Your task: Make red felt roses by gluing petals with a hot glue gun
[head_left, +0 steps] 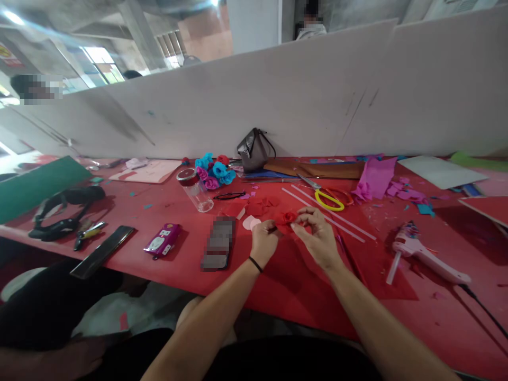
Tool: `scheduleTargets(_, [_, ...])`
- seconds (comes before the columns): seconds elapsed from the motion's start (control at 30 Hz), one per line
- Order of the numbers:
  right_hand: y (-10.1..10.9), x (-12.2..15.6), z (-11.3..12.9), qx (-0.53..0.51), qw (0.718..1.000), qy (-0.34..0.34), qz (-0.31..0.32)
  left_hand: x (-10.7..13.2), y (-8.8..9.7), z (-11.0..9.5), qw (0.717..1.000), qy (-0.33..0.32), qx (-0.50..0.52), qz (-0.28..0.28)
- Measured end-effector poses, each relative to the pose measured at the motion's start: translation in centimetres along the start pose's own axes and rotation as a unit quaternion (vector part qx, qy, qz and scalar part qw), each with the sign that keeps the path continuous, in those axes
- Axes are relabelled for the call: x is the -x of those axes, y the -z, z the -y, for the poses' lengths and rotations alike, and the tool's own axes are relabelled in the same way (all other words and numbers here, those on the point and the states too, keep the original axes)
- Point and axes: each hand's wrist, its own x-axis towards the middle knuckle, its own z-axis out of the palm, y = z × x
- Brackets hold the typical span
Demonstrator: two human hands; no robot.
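Observation:
Between my two hands, a little above the red table, is a red paper flower. My left hand, with a black band at the wrist, is closed at the flower's lower left, around what looks like its stem end. On the other side my right hand pinches the flower's edge between thumb and fingers. Red paper sheets lie under and right of my hands. Cut red paper pieces and pale pink paper circles are just beyond my left hand.
A pink glue gun with a cord lies right. Beyond my hands are yellow-handled scissors, clear glue sticks, a plastic jar and blue and pink paper flowers. A phone and purple pouch lie left; someone sits at far left.

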Motion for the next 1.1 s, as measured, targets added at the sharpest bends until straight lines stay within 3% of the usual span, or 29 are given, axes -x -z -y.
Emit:
scheduleTargets(0.17, [0.4,0.2,0.0,-0.031,0.999,0.028,0.011,0.5,-0.1,-0.8,0.995,0.039,0.082,-0.032])
scheduleTargets(0.3, [1.0,0.2,-0.1,-0.085,0.996,0.028,-0.024,0.6,-0.1,-1.0,0.989,0.074,0.107,-0.064])
scheduleTargets(0.4, [0.7,0.6,1.1,-0.04,0.999,0.02,-0.023,0.7,0.2,-1.0,0.988,0.081,0.118,-0.049])
scheduleTargets(0.57, [-1.0,1.5,3.2,0.087,0.994,-0.021,-0.066,0.8,0.2,-0.7,0.993,0.053,0.103,-0.037])
scheduleTargets(0.77, [-2.6,1.8,2.7,0.16,0.98,-0.041,-0.113,0.8,0.1,0.3,0.996,0.023,0.063,-0.055])
scheduleTargets(0.93, [-3.0,1.8,2.7,0.129,0.98,-0.069,-0.138,0.5,0.3,1.0,0.998,-0.018,0.029,-0.061])
scheduleTargets(1.1, [-3.0,1.9,3.0,0.071,0.982,-0.085,-0.154,0.8,0.1,0.7,0.997,-0.023,0.06,-0.045])
